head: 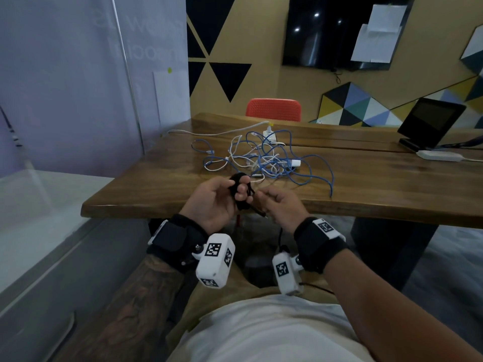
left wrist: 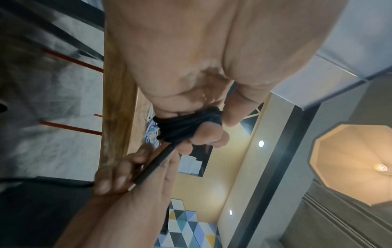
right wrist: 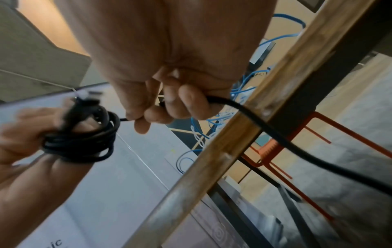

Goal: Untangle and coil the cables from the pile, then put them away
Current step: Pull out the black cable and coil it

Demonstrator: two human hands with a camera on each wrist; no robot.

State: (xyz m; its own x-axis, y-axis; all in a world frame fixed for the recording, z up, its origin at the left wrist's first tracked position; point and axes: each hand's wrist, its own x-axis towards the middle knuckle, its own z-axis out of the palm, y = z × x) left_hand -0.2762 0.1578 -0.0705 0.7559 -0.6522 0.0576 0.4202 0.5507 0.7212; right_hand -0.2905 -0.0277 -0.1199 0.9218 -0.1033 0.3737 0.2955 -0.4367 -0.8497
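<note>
A black cable (head: 241,193) (left wrist: 182,125) (right wrist: 84,141) is wound in several loops round the fingers of my left hand (head: 222,198) (left wrist: 191,83) (right wrist: 19,134), held just above the table's near edge. My right hand (head: 278,205) (left wrist: 131,169) (right wrist: 167,94) grips the free run of the same cable close beside the coil; the rest of it hangs down below the table. A tangled pile of blue and white cables (head: 264,158) (right wrist: 222,120) lies on the wooden table (head: 392,178) behind my hands.
A white charger (head: 295,163) lies in the pile. At the right stand a dark tablet (head: 431,122) on a stand and a white power strip (head: 439,155). An orange chair (head: 273,109) stands behind the table. A glass wall (head: 65,87) runs along the left.
</note>
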